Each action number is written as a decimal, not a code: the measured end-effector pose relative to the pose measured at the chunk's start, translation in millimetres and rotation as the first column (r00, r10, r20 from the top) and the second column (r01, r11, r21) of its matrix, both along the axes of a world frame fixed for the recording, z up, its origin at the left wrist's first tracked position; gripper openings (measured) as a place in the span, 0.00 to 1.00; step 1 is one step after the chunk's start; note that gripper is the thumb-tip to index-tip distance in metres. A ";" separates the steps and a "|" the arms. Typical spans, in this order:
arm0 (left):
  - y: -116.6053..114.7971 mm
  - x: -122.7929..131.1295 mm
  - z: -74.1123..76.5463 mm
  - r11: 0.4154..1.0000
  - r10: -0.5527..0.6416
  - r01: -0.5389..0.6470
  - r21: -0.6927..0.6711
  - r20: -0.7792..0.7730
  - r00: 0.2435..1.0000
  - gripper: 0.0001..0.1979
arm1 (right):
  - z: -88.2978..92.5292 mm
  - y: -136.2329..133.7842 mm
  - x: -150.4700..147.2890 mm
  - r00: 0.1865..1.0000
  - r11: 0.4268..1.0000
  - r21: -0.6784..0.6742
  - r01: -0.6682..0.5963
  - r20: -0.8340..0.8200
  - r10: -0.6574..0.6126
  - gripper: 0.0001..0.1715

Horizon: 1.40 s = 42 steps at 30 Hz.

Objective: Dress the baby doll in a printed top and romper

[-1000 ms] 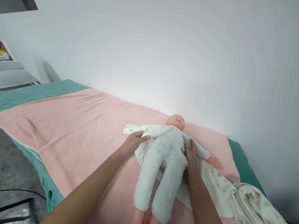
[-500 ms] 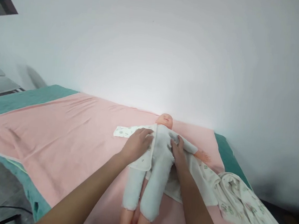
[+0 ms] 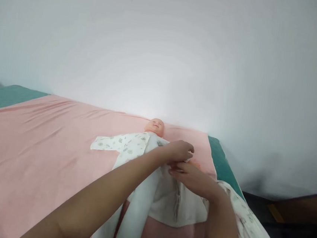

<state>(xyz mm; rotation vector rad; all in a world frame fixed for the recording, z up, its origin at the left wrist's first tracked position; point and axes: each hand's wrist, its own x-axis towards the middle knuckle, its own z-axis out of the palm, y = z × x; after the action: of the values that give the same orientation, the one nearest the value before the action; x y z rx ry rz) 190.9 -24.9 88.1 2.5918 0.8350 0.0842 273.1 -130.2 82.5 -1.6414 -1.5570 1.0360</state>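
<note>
A baby doll [image 3: 138,203] with a white cloth body lies on its back, its head [image 3: 155,126] toward the wall. A white printed baby shirt [image 3: 133,146] covers the doll's arm and chest on the left. The shirt's other half [image 3: 178,203] is spread, inside up, beneath the doll on the right. My left hand [image 3: 180,151] reaches across the doll, fingers curled over its arm on the right. Just below, my right hand [image 3: 193,177] has its fingers closed near that arm and the shirt; what they grip is hidden. The doll's hand [image 3: 195,163] shows partly between my hands.
Under the doll lies a pink sheet [image 3: 45,153] over a green cover [image 3: 222,158]. Bunched white printed cloth [image 3: 254,229] hangs at the bed's right edge. A pale wall [image 3: 165,52] rises behind. Something dark and brown [image 3: 301,207] stands beyond the right edge.
My left hand has moved right, off the shirt's left half to the doll's right-side arm. My right hand has turned inward beside it. The view has shifted to the right.
</note>
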 end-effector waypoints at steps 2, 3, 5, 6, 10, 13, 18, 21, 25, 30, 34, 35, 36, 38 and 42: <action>-1.3 16.1 -11.0 0.997 -0.080 0.080 -0.003 -0.082 0.993 0.19 | 11.0 -13.9 28.9 0.994 0.989 -0.129 -0.067 0.078 0.077 0.12; -3.0 21.7 -17.4 0.994 -0.107 0.110 0.016 -0.107 0.988 0.18 | 11.8 -17.9 40.6 0.994 0.987 -0.160 -0.030 0.102 0.047 0.12; -5.8 28.4 -30.1 0.986 -0.132 0.145 0.082 -0.150 0.980 0.14 | 4.6 -18.9 56.7 0.986 0.974 -0.189 0.125 0.137 -0.100 0.09; -5.9 29.6 -35.6 0.981 -0.127 0.148 0.122 -0.162 0.979 0.13 | -2.1 -16.5 61.0 0.977 0.961 -0.204 0.188 0.142 -0.161 0.06; 6.3 24.4 -44.0 0.969 -0.084 0.119 0.215 -0.165 0.983 0.12 | -29.3 0.7 60.7 0.970 0.938 -0.267 0.220 0.158 -0.183 0.02; 20.2 15.5 -35.6 0.964 -0.065 0.102 0.247 -0.154 0.986 0.15 | -37.7 12.2 55.7 0.948 0.967 -0.195 0.161 0.305 -0.097 0.04; 29.2 4.0 -20.4 0.968 -0.053 0.067 0.242 -0.066 0.996 0.16 | -48.1 29.8 53.0 0.826 0.958 -0.037 0.285 0.516 -0.226 0.05; 27.7 0.8 -17.0 0.971 -0.039 0.053 0.234 -0.063 0.997 0.18 | -60.1 39.1 50.1 0.811 0.946 -0.038 0.323 0.525 -0.256 0.14; 26.0 -3.1 -13.4 0.965 -0.043 0.069 0.252 -0.105 0.994 0.19 | -68.7 44.6 48.5 0.845 0.957 -0.045 0.285 0.483 -0.229 0.14; 27.5 -10.6 -9.2 0.957 -0.084 0.112 0.268 -0.114 0.990 0.20 | -58.3 42.6 60.1 0.859 0.954 -0.017 0.301 0.440 -0.263 0.10; 30.8 -14.7 -8.7 0.958 -0.076 0.101 0.268 -0.101 0.992 0.17 | -53.8 43.9 60.8 0.860 0.943 0.005 0.332 0.409 -0.304 0.14; 31.6 -15.1 -9.0 0.959 -0.075 0.100 0.265 -0.101 0.992 0.17 | -54.5 44.8 58.5 0.861 0.945 0.010 0.328 0.408 -0.303 0.14; 32.4 -15.4 -9.5 0.960 -0.077 0.101 0.262 -0.099 0.992 0.16 | -55.8 45.6 55.6 0.861 0.946 0.015 0.323 0.411 -0.301 0.14; 33.3 -15.6 -10.3 0.960 -0.088 0.110 0.258 -0.095 0.992 0.16 | -59.0 46.7 49.8 0.858 0.951 0.021 0.308 0.427 -0.287 0.14; 33.0 -15.9 -11.1 0.962 -0.096 0.117 0.246 -0.098 0.991 0.16 | -63.4 45.6 42.4 0.863 0.969 0.042 0.242 0.448 -0.234 0.09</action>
<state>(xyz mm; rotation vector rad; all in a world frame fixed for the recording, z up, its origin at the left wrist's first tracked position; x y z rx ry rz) 175.1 8.1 77.0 2.8918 0.7547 0.0513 315.4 -84.6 19.0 -2.1331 -1.5684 0.5573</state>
